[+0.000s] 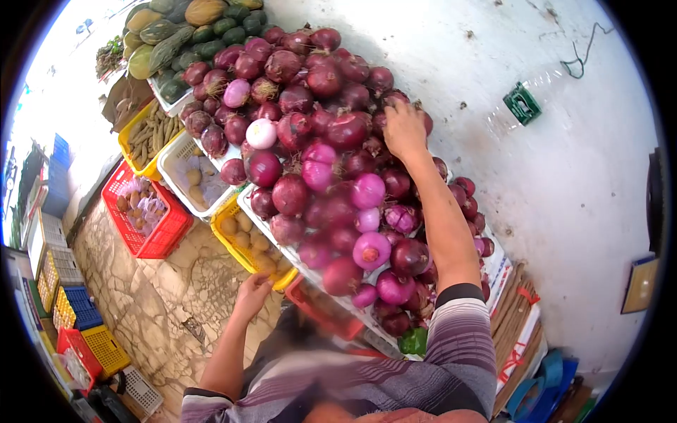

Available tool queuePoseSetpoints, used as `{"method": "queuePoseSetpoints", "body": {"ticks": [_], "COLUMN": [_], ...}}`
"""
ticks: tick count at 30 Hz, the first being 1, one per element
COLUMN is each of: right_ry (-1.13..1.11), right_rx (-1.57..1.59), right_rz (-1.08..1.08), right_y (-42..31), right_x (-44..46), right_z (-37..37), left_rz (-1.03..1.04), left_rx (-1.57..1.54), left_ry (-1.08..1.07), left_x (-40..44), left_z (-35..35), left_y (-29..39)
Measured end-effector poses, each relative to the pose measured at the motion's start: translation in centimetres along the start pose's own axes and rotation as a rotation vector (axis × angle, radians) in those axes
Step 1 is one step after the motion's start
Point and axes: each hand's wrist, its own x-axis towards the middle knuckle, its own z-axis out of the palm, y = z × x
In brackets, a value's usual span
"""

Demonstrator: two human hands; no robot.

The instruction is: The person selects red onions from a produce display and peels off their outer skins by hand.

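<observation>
A large heap of red onions slopes across a white stand, some peeled down to bright purple and one to white. My right hand reaches to the wall side of the heap, its fingers curled over a red onion; the fingertips are partly hidden. Low on the left, my left hand hangs beside the yellow crate of potatoes. Its thumb and fingers are bent together, and I see nothing in them.
Green and yellow melons lie beyond the onions. A white basket, a red basket and a yellow basket of long roots stand on the left. A cut plastic bottle hangs on the white wall. Flattened cardboard leans at right.
</observation>
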Motion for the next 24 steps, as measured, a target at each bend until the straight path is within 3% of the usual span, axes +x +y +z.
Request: {"method": "queuePoseSetpoints", "body": {"ticks": [2, 3, 7, 10, 15, 18, 22, 24], "right_ry": [-0.041, -0.234, -0.436, -0.826, -0.93, -0.905, -0.674, -0.669], "right_rx": [0.475, 0.479, 0.339, 0.464, 0.654, 0.628, 0.699, 0.623], "right_rz": [-0.095, 0.07, 0.262, 0.4, 0.597, 0.581, 0.666, 0.634], "right_y": [-0.6, -0.7, -0.6, -0.8, 0.9, 1.6, 0.3, 1.1], "right_x": [1.8, 3.2, 7.4, 9.8, 9.6, 9.3, 8.0, 8.0], "right_z": [3.0, 4.4, 7.9, 7.7, 12.7, 14.0, 11.0, 9.8], "left_rz": [-0.074, -0.094, -0.147, -0.162, -0.175, -0.176, -0.143, -0.147], "left_rx": [-0.03, -0.036, -0.079, -0.133, -0.175, -0.181, -0.217, -0.204], "left_ry": [0.038, 0.054, 0.118, 0.15, 0.181, 0.195, 0.187, 0.183], "left_x": [-1.2, -1.7, -3.2, -3.5, -3.4, -3.5, -3.0, -3.2], "left_z": [-0.8, -1.1, -2.1, -2.1, -2.1, -1.7, -2.0, -2.4], "left_y": [-0.8, -1.0, -3.3, -4.2, -4.7, -4.8, -6.5, -6.5]}}
